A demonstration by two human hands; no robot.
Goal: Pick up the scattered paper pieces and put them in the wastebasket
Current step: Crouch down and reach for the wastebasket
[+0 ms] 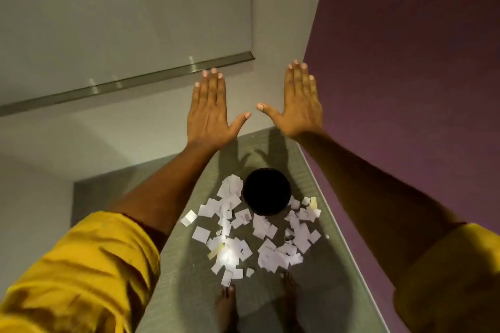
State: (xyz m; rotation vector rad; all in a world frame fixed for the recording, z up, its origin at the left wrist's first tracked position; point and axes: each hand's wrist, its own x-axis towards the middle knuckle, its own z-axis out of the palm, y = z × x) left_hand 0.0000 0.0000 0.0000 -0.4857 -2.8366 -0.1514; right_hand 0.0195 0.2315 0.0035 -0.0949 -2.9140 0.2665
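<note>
Several white paper pieces (251,235) lie scattered on the grey floor around a round black wastebasket (267,191), mostly in front of it and to both sides. My left hand (209,113) is held out flat, palm down, fingers straight and thumb spread, high above the floor and beyond the basket. My right hand (299,103) is stretched out the same way beside it, thumbs nearly meeting. Both hands hold nothing. Yellow sleeves cover my upper arms.
A purple wall (405,89) runs along the right with a pale skirting strip (341,230). A grey wall with a metal rail (130,82) is at the left and back. My bare feet (227,305) stand just before the paper pile.
</note>
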